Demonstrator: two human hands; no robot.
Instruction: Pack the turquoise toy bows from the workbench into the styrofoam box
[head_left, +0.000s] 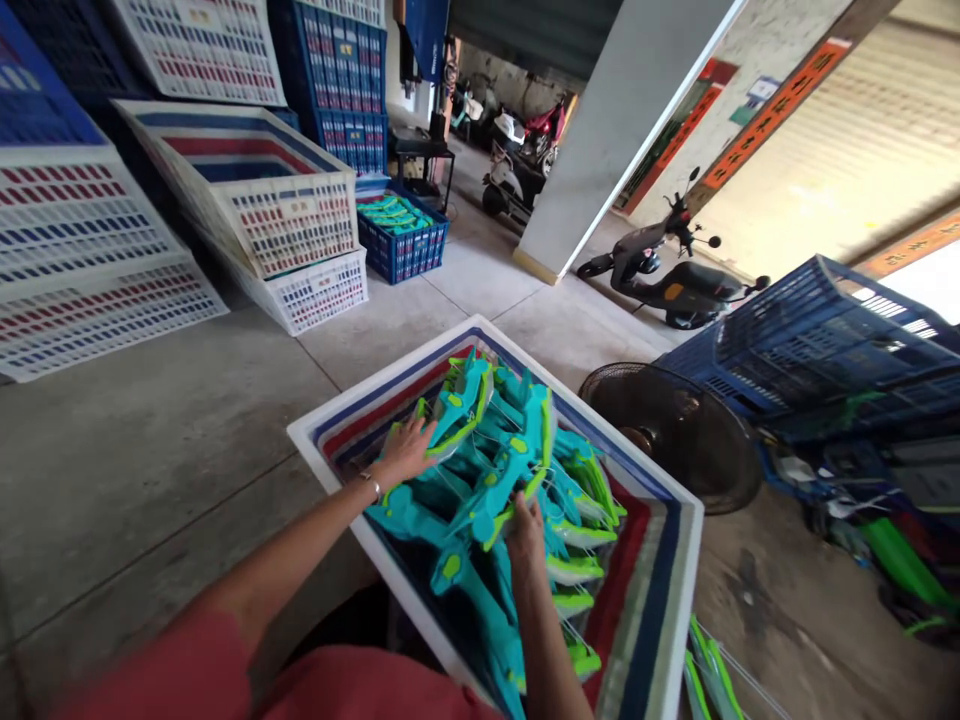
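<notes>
A white crate (679, 600) lined with striped cloth stands in front of me, holding a heap of long, curved teal plastic pieces with lime-green edges and spots. My left hand (409, 450) is at the heap's left side, its fingers and thumb closed about the near end of one teal-and-green piece (469, 395). Nearer the middle, my right hand (525, 525) grips the edge of another teal-and-green piece (517, 450); part of its grip is hidden behind the hand. Thin clear strings run among the pieces. Several lie stacked along the crate's right side with green edges outward.
White crates (300, 215) and blue crates are stacked at the left. A blue crate (405, 245) of similar pieces sits behind. At the right are a round fan (675, 440), blue crates (817, 340) and a dark scooter (675, 270). A pillar (600, 150) stands beyond.
</notes>
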